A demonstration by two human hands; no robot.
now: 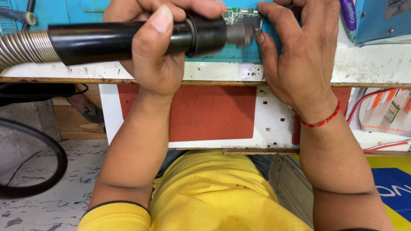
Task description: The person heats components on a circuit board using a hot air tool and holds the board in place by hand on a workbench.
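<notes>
hot-air tool [128, 38]: black handle, ribbed metal hose behind, metal nozzle aimed at the circuit board. left hand [156, 51] wrapped tight around the handle. circuit board [239, 15]: small, green, on the teal mat [222, 53] of the tabletop [368, 68]. right hand [299, 55]: fingers curled at the board's right edge, apparently pinching it; contact partly hidden.

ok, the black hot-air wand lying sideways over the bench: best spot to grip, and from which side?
Probably the black barrel of the hot-air wand, mid-length, wrapped from the near side as the left hand does now. It is round, lies level, and sits clear of the metal nozzle pointing at the green circuit board. The ribbed hose end looks too flexible to steer.
</notes>
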